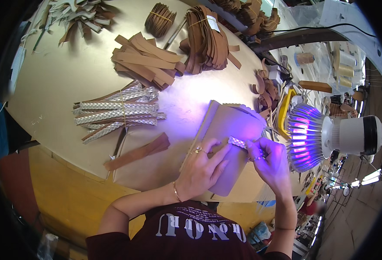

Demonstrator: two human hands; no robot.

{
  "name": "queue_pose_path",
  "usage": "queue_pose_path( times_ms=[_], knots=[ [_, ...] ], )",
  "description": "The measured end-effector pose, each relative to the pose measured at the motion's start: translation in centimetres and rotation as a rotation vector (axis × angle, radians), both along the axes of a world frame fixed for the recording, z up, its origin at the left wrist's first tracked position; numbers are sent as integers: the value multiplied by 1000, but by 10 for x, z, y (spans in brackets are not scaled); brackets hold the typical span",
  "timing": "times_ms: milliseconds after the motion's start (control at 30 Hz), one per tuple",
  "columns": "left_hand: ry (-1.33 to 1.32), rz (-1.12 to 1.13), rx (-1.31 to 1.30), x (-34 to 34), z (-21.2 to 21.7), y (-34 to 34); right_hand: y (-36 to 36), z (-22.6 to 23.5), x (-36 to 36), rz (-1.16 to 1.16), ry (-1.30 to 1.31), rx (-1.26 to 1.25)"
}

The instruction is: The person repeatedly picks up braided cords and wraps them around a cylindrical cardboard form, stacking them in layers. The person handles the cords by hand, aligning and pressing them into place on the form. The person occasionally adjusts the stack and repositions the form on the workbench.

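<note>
A short white braided strip [236, 141] lies over a dull purple-lit work pad [219, 175]. My right hand [269, 161] pinches the strip's right end between thumb and fingers. My left hand [202, 168] rests on the pad with its fingers stretched out, one fingertip close to the strip's left end. Whether that fingertip touches the strip I cannot tell. To the left is a banded bundle of silvery-white braided strips [119, 110] with brown edges. A flat brown strip [137, 152] lies below it, beside a thin tool [120, 142].
Loose brown strips [145, 60] and banded brown bundles [206, 41] occupy the back of the table. White and brown scraps [80, 15] lie far left. At the right, a finned lamp [305, 136] shines purple beside my right hand, near a yellow frame [285, 113] and curled brown pieces [266, 91].
</note>
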State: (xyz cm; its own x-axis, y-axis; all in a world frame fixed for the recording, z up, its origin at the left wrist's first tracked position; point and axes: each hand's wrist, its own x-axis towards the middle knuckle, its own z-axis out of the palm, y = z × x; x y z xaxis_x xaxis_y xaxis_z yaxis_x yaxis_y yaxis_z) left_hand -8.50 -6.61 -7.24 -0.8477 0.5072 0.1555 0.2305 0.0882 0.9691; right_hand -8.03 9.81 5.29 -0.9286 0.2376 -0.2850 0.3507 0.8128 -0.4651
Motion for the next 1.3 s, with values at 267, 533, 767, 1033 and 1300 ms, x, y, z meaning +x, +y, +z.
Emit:
queue_pose_path(
  times_ms=[267,533,767,1033,1300],
  knots=[
    [66,22,20,-1,-4,-2,28,-2,11,-307,25,-135],
    [-95,41,84,-6,-4,-4,27,-5,25,-279,-92,-46],
    [-259,121,109,-15,0,17,26,-11,30,-385,18,-122],
    [-40,-108,279,-32,29,23,14,13,36,-153,-45,-266],
    [-540,-489,334,9,72,12,9,21,61,-464,602,-775]
  ],
)
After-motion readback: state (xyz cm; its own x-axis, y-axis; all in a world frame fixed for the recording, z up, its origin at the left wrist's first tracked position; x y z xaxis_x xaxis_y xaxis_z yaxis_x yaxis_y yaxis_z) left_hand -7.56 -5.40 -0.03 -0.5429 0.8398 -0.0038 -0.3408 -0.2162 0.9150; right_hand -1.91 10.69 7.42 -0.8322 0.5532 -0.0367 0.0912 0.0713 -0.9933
